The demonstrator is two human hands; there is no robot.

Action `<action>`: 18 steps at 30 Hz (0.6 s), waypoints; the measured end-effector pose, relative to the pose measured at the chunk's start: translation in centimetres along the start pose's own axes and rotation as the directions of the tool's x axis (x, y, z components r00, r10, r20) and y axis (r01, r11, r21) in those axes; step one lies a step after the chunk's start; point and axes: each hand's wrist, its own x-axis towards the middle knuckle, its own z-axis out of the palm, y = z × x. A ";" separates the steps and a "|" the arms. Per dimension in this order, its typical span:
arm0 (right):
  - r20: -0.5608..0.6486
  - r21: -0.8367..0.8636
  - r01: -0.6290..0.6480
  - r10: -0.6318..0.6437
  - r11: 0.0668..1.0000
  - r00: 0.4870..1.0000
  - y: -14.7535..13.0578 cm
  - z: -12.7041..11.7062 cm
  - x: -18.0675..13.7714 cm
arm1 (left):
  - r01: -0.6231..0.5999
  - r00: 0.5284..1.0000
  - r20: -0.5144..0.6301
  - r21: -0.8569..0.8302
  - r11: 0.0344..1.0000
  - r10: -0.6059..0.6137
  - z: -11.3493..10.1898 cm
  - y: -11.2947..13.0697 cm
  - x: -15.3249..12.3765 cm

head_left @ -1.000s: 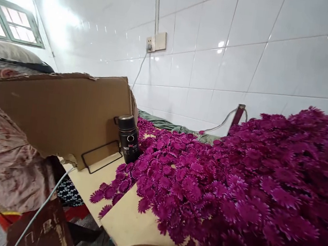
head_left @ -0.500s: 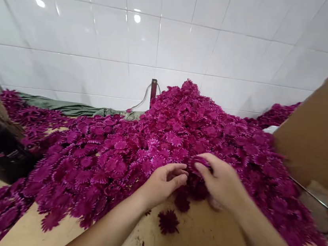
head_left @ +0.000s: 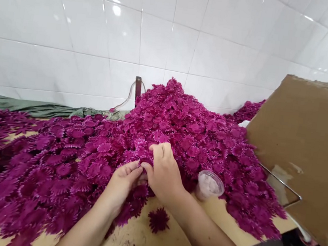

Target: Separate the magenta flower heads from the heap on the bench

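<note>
Head view — magenta flowers point(head_left: 193, 128), round, fringed, heaped behind and both sides of clear cup point(head_left: 202, 192); many face up, heap's long axis left-right. Left hand point(head_left: 119, 183), right hand point(head_left: 164, 173) left of cup, fingers curled — can't tell if grasping.

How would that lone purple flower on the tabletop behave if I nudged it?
The lone flower has thin, finely cut petals, so it's probably light and bendy. It lies splayed out on the tabletop, so it would likelier slide than roll.
</note>
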 end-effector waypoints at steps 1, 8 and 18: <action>0.020 -0.006 0.050 -0.050 0.999 0.999 0.0 0.0 -0.1 | -0.018 1.000 0.012 0.035 0.999 0.017 -0.1 -0.1 0.1; -0.035 -0.059 0.125 -0.127 0.990 0.991 0.4 0.8 0.4 | -0.213 0.973 -0.021 0.312 0.926 0.231 -0.2 -0.2 0.5; -0.069 0.297 -0.208 0.239 0.932 0.969 3.6 -2.2 5.9 | -0.097 0.988 -0.081 0.342 0.935 0.132 -1.3 1.3 -0.1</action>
